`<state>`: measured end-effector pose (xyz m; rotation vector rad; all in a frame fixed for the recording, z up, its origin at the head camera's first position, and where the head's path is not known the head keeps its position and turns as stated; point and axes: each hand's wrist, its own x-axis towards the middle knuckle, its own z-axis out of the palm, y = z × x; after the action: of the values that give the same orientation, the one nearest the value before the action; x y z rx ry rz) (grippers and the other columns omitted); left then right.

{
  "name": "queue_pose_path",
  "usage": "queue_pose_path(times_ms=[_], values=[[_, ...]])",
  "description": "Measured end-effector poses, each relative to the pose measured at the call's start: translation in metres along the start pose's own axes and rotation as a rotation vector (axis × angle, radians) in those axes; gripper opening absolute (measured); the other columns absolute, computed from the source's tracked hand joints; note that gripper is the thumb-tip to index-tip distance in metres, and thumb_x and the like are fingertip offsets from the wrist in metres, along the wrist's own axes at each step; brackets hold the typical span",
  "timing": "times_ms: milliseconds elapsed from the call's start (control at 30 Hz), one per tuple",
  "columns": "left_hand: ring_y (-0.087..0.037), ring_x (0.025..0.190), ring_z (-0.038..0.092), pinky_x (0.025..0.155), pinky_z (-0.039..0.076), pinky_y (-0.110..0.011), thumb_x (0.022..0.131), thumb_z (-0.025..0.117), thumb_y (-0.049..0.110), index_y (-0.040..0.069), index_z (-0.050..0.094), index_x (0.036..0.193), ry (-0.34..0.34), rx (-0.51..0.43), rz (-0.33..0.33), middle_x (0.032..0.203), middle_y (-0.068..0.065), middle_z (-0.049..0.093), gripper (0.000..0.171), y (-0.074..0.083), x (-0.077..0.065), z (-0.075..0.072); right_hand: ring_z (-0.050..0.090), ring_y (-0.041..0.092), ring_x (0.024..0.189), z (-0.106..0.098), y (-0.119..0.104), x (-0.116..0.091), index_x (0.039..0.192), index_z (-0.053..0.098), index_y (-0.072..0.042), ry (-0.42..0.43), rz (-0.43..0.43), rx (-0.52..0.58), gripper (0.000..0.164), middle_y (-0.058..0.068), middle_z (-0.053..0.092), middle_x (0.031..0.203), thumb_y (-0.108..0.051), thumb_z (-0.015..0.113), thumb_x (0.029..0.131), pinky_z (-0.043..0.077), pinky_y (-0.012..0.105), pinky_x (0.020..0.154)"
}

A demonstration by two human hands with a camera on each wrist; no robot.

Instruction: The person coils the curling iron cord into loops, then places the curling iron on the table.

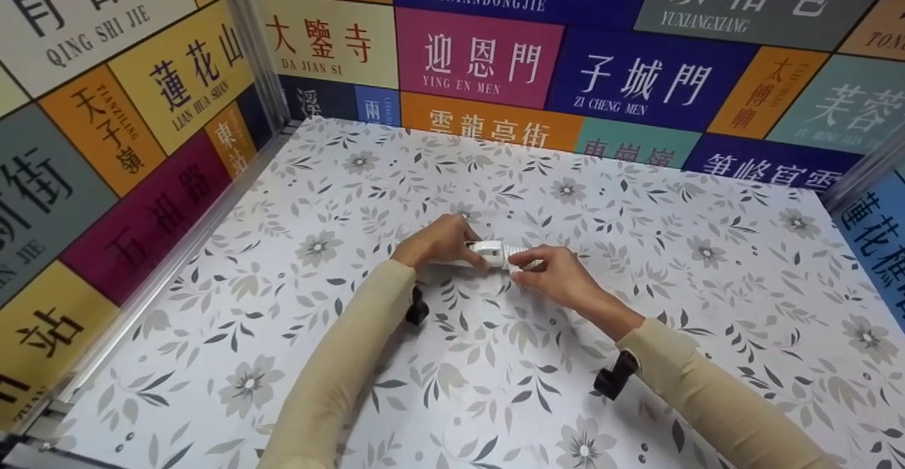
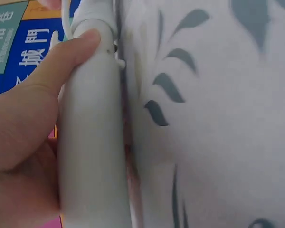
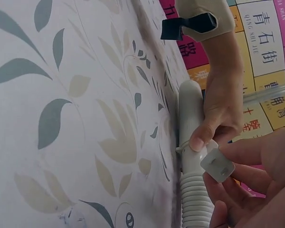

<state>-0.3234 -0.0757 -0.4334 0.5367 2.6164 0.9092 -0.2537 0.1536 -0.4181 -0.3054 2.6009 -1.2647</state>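
Observation:
A smooth white tube (image 2: pixel 92 137) with a rounded end lies along the patterned tabletop. My left hand (image 1: pixel 442 239) grips it, the thumb pressed on the tube near a raised collar. Beyond the collar the tube runs into a white ribbed hose (image 3: pixel 196 199). In the right wrist view my right hand (image 3: pixel 263 171) pinches a small white square-ended piece (image 3: pixel 217 165) with slots in its face, close beside the tube. What this piece is I cannot tell. A thin white loop (image 2: pixel 65 19) shows near the collar in the left wrist view.
The table (image 1: pixel 636 384) wears a white cover with grey leaves and flowers. Behind it stands a wall of coloured street-name panels (image 1: pixel 481 51), with more panels at the left and right. Metal rails (image 1: pixel 254 51) edge the space. Black straps (image 1: pixel 615 375) hang at the sleeves.

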Motion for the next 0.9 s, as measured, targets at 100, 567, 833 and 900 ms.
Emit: queue_pose_path(times_ms=[100,567,833,900], values=[[-0.009,0.068,0.051,0.066,0.041,-0.021,0.075,0.088,0.029,0.013,0.079,0.104,-0.014,0.006,-0.004,0.088,0.001,0.076,0.034,-0.001,0.002,-0.002,0.068,0.008,0.083,0.000,-0.001,-0.001,0.121,0.071,-0.005,-0.016,-0.008,0.008,0.033,0.018,0.071,0.115,-0.013,0.074,0.089,0.051,0.021,0.070],[-0.013,0.080,0.055,0.074,0.043,-0.024,0.080,0.083,0.031,0.016,0.076,0.115,-0.024,0.065,-0.065,0.107,-0.001,0.075,0.039,0.009,0.007,-0.001,0.062,0.021,0.105,-0.016,-0.011,0.005,0.127,0.069,-0.010,0.064,0.139,0.213,0.034,0.012,0.064,0.134,-0.021,0.064,0.095,0.049,0.028,0.089],[-0.018,0.096,0.063,0.092,0.050,-0.033,0.083,0.081,0.032,0.013,0.070,0.124,-0.067,0.065,-0.083,0.123,-0.006,0.071,0.047,0.010,0.008,-0.003,0.058,0.027,0.131,-0.022,-0.003,0.026,0.144,0.049,0.003,0.042,0.149,0.591,0.046,0.018,0.049,0.151,-0.015,0.051,0.101,0.048,0.033,0.107],[-0.020,0.101,0.064,0.096,0.051,-0.035,0.083,0.081,0.032,0.013,0.069,0.126,-0.070,0.064,-0.084,0.127,-0.006,0.070,0.049,0.010,0.008,-0.003,0.055,0.028,0.134,-0.023,0.000,0.029,0.146,0.044,0.006,0.030,0.145,0.672,0.048,0.019,0.045,0.153,-0.012,0.049,0.101,0.047,0.031,0.107]])
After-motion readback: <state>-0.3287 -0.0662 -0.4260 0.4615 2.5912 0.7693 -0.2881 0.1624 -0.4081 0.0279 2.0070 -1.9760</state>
